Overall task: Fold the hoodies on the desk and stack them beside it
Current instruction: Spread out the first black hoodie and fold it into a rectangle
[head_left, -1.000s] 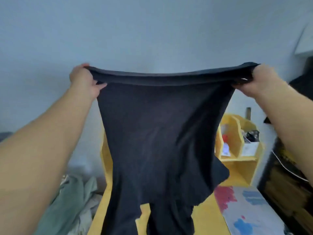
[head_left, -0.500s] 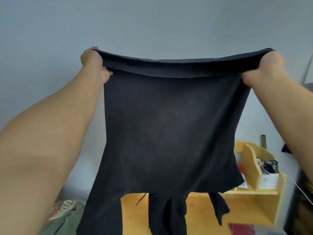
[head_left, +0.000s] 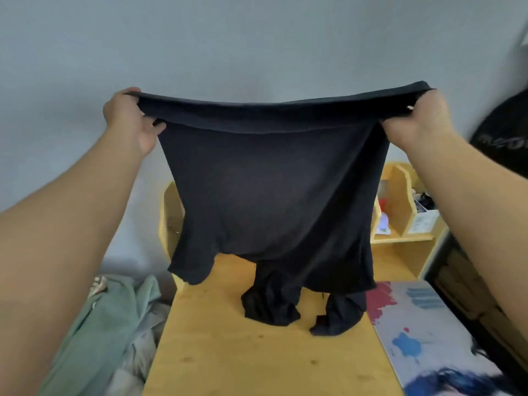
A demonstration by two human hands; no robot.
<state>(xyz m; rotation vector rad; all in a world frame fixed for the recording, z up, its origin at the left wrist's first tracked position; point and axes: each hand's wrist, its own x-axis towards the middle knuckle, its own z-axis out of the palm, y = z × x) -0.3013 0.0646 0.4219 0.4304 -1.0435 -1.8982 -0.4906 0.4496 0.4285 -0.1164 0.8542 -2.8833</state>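
Note:
A black hoodie [head_left: 271, 195] hangs upside down in front of me, its ribbed hem stretched level at the top. My left hand [head_left: 128, 118] grips the hem's left corner and my right hand [head_left: 414, 118] grips its right corner. The sleeves and lower folds trail down and touch the yellow wooden desk [head_left: 257, 361]. The cloth hides the back of the desk.
A pale green garment pile [head_left: 94, 332] lies left of the desk. A painted mat [head_left: 423, 332] covers the desk's right side. A wooden shelf organiser [head_left: 405, 212] with small items stands at the back right. Dark fabric [head_left: 503, 132] hangs at the right edge.
The hoodie has come down slightly after being raised; its lower end now rests on the desk. Both hands keep their grip on the hem.

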